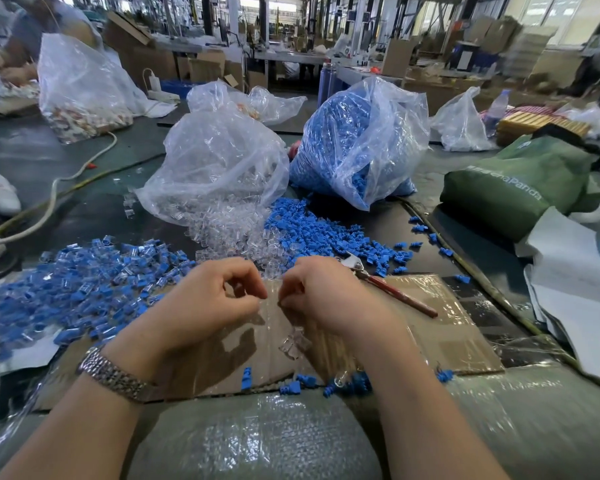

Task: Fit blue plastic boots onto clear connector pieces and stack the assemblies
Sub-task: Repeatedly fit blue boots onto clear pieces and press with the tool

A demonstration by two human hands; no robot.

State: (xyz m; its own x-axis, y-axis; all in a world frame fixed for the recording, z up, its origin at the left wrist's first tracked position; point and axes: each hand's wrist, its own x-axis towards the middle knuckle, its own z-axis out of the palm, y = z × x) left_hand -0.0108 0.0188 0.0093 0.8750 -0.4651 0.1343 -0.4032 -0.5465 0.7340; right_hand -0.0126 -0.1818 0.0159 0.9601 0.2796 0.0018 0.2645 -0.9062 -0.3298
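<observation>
My left hand and my right hand meet fingertip to fingertip over a sheet of cardboard. The left thumb and forefinger pinch what looks like a small clear connector piece, faint against the cardboard. The right fingers are curled under, and whatever they hold is hidden. A few clear connector pieces lie just below the right hand. Behind the hands are a heap of clear connectors and a heap of blue boots. Finished blue-and-clear assemblies are piled at the left.
A clear bag of connectors and a bag of blue boots stand behind the heaps. Red-handled pliers lie right of my right hand. Loose boots sit at the cardboard's near edge. A green bag is at right, a white cable at left.
</observation>
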